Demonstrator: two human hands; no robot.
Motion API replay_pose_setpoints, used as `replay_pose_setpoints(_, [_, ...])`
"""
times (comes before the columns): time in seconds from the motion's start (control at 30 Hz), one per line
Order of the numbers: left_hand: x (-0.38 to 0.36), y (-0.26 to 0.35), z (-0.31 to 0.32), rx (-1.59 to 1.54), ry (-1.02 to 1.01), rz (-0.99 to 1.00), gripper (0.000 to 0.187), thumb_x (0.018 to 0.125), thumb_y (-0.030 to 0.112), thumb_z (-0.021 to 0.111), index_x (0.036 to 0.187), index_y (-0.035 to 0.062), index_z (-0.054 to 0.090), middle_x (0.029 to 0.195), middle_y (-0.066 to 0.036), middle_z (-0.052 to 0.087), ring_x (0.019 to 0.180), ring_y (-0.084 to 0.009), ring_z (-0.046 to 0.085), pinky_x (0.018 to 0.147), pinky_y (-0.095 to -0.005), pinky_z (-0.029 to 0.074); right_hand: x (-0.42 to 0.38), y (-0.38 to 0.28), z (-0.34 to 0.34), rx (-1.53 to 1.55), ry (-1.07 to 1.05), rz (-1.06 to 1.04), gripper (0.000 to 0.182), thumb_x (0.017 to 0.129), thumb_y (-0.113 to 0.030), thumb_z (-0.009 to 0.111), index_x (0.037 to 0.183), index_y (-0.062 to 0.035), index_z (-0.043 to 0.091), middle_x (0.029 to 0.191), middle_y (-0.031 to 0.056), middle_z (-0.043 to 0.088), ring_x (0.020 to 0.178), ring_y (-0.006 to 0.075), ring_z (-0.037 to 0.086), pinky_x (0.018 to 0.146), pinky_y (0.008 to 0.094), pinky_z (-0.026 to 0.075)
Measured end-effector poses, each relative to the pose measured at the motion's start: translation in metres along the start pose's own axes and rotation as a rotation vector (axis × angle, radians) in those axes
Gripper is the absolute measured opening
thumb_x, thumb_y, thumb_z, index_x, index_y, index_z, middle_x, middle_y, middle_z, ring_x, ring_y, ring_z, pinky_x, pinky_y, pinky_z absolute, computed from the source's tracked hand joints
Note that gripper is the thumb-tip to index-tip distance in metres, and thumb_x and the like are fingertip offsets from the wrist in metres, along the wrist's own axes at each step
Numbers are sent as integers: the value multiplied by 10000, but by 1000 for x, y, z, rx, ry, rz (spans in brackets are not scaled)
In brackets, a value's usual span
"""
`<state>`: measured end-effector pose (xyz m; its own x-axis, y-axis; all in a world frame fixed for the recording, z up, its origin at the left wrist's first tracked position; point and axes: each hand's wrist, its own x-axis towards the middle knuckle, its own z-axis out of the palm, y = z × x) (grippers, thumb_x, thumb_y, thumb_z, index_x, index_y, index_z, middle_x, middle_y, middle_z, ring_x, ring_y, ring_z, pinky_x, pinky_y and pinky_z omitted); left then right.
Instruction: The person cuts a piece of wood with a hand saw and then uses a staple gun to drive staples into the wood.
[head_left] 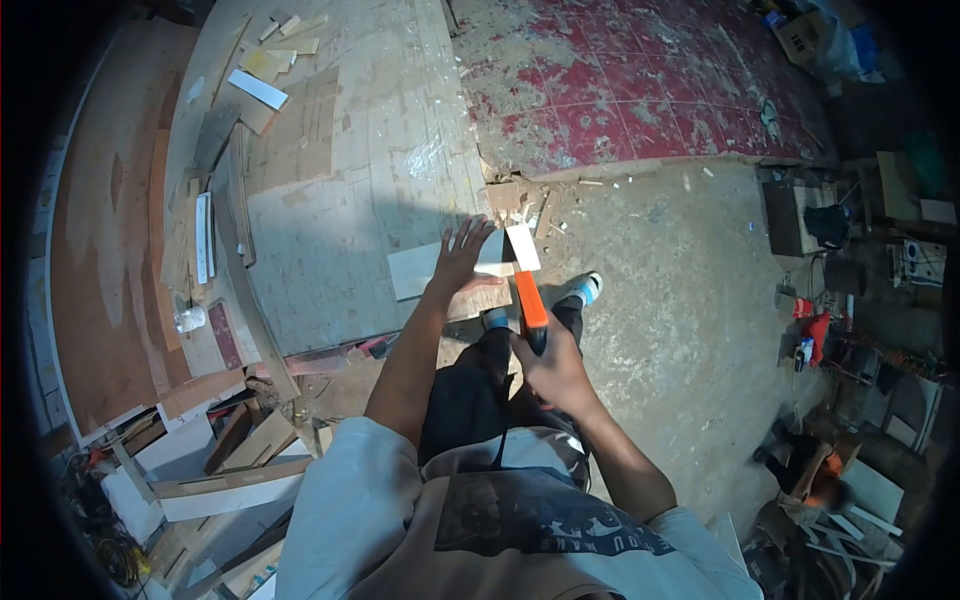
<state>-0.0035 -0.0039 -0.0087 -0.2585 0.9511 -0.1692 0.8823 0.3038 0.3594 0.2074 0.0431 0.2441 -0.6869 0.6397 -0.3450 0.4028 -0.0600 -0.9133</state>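
My left hand [464,262] lies with its fingers spread on a pale board [415,270] at the right edge of the wooden worktable [330,260]. My right hand [555,365] is wrapped round the black handle of an orange tool [532,300], probably a saw, just right of the table edge. The tool's far end meets a small white piece [522,247] beside the board's right end. Whether the blade is in the wood cannot be made out.
Offcuts [285,50] lie at the table's far left. Wood scraps [240,450] are piled at lower left. Small debris [545,215] covers the floor near the table corner. A red tiled surface [640,90] is beyond. Tools and a partly visible person [825,480] are at right.
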Motion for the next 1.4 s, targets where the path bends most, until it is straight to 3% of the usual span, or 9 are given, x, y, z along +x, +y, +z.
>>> replay_pose_setpoints(0.13, [0, 1, 0, 14, 0, 0, 1181, 531, 715, 718, 1482, 214, 228, 1569, -20, 168, 1457, -258, 114, 1144, -566, 85, 2, 8, 2, -104, 27, -4, 288, 828, -73, 606, 1088, 36, 544, 805, 268, 623, 783, 363, 672, 696, 374, 492])
replay_pose_setpoints(0.43, [4, 8, -12, 56, -177, -54, 1210, 537, 673, 754, 1500, 241, 160, 1580, -8, 121, 1464, -224, 70, 1163, -529, 49, 100, 100, 25, -4, -6, 32, 342, 813, -58, 588, 1144, 19, 547, 835, 193, 647, 749, 266, 630, 722, 360, 489])
replay_pose_setpoints(0.53, [2, 19, -26, 26, -244, -67, 1140, 579, 527, 810, 1480, 240, 173, 1579, -9, 116, 1463, -229, 80, 1156, -540, 82, 90, 108, 31, 53, -7, 25, 354, 887, -62, 577, 1203, 43, 455, 646, 46, 539, 433, 119, 503, 396, 293, 391])
replay_pose_setpoints(0.77, [3, 13, -9, 46, -217, -84, 1173, 549, 592, 796, 1483, 257, 172, 1590, -18, 64, 1470, -234, 25, 1154, -550, 57, 93, 86, 23, 33, -22, 107, 390, 898, -127, 586, 1216, 51, 448, 651, 66, 559, 464, 135, 529, 434, 302, 421])
replay_pose_setpoints(0.83, [7, 11, -7, 56, -197, -88, 1195, 532, 657, 772, 1488, 252, 178, 1591, -17, 59, 1470, -238, 13, 1156, -547, 40, 92, 76, 19, -26, -29, 218, 419, 860, -196, 619, 1185, 31, 484, 935, 204, 656, 841, 308, 660, 765, 380, 493])
replay_pose_setpoints(1.0, [7, 23, -16, 92, -332, -202, 1233, 571, 658, 759, 1515, 334, 34, 1593, -78, -80, 1462, -316, -76, 1082, -683, -3, 99, 100, 23, 15, -24, 97, 409, 862, -172, 616, 1187, 32, 474, 833, 175, 640, 777, 296, 641, 748, 387, 486])
replay_pose_setpoints(1.07, [5, 33, -13, 95, -333, -284, 1223, 590, 646, 758, 1508, 361, 1, 1585, -95, -116, 1454, -336, -100, 1051, -719, -6, 100, 98, 26, 19, -41, 18, 387, 897, -108, 551, 1253, -5, 440, 655, 41, 536, 483, 123, 519, 452, 285, 429])
replay_pose_setpoints(1.17, [9, 39, -11, 59, -381, -399, 1186, 631, 611, 758, 1495, 409, -28, 1570, -122, -172, 1436, -383, -150, 995, -782, 15, 104, 91, 24, 22, -74, 133, 364, 833, -98, 572, 1163, 34, 493, 800, 147, 628, 729, 225, 620, 683, 357, 490])
replay_pose_setpoints(1.4, [8, 44, -12, 1, -312, -427, 1158, 644, 561, 772, 1502, 393, 14, 1575, -119, -154, 1420, -439, -147, 969, -807, 36, 110, 77, 16, 34, -77, 111, 341, 827, -89, 561, 1138, 44, 514, 772, 122, 605, 686, 199, 578, 652, 350, 483])
